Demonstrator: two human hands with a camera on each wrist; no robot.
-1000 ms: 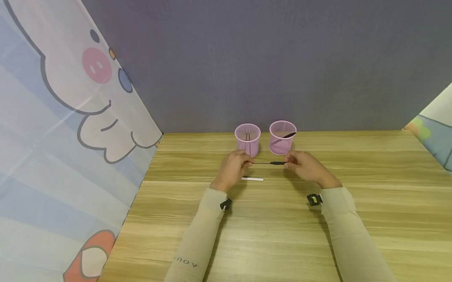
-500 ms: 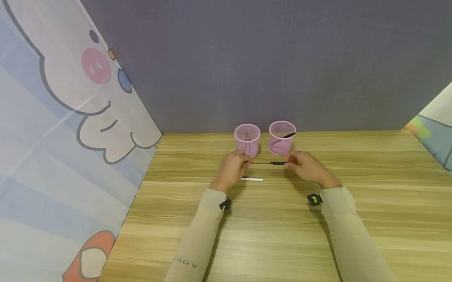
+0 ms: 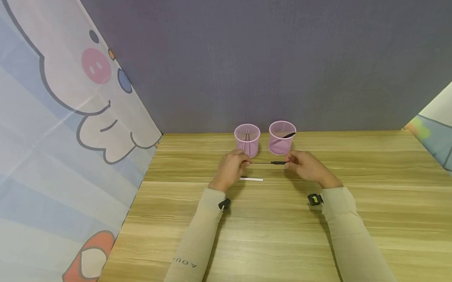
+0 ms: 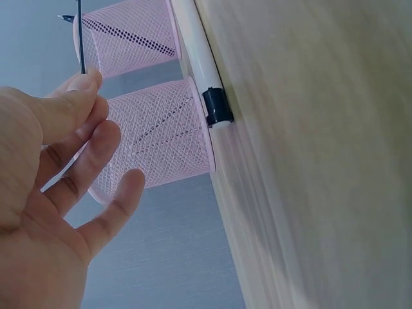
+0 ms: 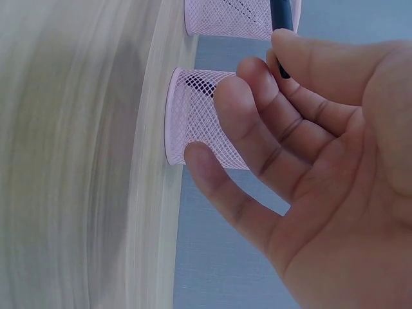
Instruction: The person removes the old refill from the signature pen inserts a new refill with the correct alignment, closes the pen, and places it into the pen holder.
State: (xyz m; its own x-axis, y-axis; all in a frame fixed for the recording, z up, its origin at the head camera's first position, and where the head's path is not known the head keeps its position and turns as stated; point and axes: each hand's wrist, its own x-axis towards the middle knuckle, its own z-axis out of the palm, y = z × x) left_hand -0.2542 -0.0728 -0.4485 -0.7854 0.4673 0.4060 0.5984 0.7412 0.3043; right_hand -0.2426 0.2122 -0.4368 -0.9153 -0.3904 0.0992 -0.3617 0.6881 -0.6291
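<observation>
A thin dark rod with a thicker black handle lies level between my hands in the head view. My left hand pinches the thin end between thumb and fingertips. The handle's end is pinched by thumb and fingers of my right hand; the wrist view has its other fingers loosely bent. Just behind the left hand stands a pink mesh cup with thin dark sticks inside. Another pink mesh cup holds a black, slender thing leaning on its rim.
Below the left hand, a white pen with a black part near one end lies on the wooden table, partly hidden in the head view. A grey wall rises behind the cups. A printed cartoon curtain hangs at left.
My left hand has shifted very slightly left and the black handle very slightly right. Both hands keep their pinch; the cups and pen stay in place.
</observation>
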